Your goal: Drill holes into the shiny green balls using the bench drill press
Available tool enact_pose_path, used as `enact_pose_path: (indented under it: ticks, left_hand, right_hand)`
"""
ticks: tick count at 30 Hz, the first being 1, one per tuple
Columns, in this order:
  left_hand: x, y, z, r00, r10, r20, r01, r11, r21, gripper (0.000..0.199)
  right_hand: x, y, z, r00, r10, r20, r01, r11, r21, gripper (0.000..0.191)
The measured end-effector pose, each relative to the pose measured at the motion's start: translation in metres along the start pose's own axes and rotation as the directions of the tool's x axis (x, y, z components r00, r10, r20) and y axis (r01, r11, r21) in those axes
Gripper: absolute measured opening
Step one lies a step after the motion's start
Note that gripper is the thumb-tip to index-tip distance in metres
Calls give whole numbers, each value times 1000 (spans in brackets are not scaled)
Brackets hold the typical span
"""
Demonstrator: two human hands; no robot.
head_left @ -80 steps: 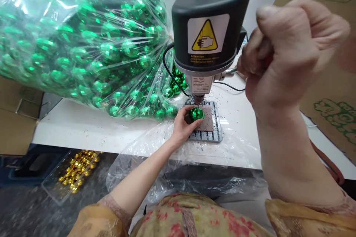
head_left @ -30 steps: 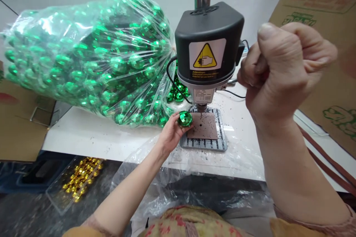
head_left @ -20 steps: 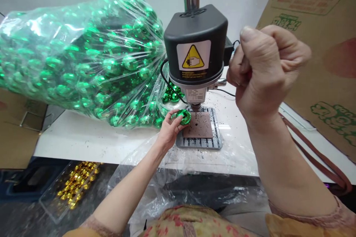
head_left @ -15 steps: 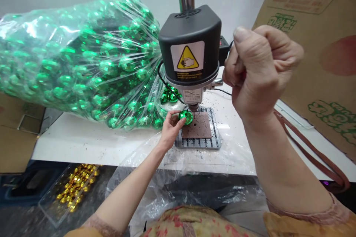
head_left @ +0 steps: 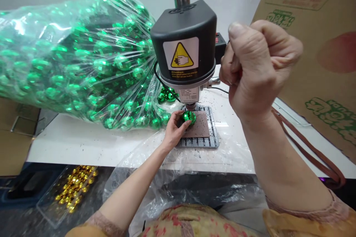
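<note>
My left hand [head_left: 175,129] holds a shiny green faceted bauble [head_left: 189,117] between thumb and fingers. The bauble is over the brown square board [head_left: 200,129] on the slotted metal base [head_left: 214,133], right under the chuck [head_left: 190,106] of a small drill press [head_left: 183,44]. Raised at the machine's right side, my right hand [head_left: 256,70] is closed in a fist around the press's feed lever, which the fingers almost wholly hide. Whether the drill bit touches the bauble cannot be seen.
A big clear plastic bag [head_left: 83,63] of green baubles lies left of the press, with loose green baubles [head_left: 167,95] behind. Dark shavings dot the white table [head_left: 69,137]. A cardboard box [head_left: 314,52] and brown strap [head_left: 308,148] are right. Gold baubles [head_left: 75,187] fill a clear bin below left.
My left hand has shifted the bauble slightly right, in under the chuck, and turned it. My right fist keeps its grip, nearly still. The whole view has drifted a little.
</note>
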State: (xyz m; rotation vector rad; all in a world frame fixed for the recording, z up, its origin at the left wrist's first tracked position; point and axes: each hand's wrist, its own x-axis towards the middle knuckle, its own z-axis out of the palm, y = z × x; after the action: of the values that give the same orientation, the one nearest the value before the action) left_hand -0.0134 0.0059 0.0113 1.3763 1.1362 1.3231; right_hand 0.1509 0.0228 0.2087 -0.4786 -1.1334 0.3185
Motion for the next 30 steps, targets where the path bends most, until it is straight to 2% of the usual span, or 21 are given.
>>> enact_pose_path:
  ticks: [7, 12, 15, 21, 30]
  left_hand:
    - [-6, 2, 2, 988, 97, 122, -124, 964, 235, 51]
    - [-7, 3, 5, 982, 92, 166, -125, 972, 198, 50]
    - [-6, 2, 5, 981, 86, 174, -117, 978, 172, 50]
    - [-6, 0, 4, 977, 99, 190, -131, 978, 165, 50]
    - [-7, -3, 3, 969, 141, 203, -177, 969, 171, 51]
  right_hand:
    - [3, -5, 0, 998, -52, 23, 48, 986, 160, 46]
    - [1, -5, -2, 997, -66, 35, 58, 983, 176, 46]
    - [-7, -5, -6, 996, -78, 38, 74, 992, 105, 45]
    - [-32, -6, -13, 998, -49, -31, 48, 998, -42, 52]
    - [-44, 1, -21, 987, -161, 23, 161, 987, 12, 53]
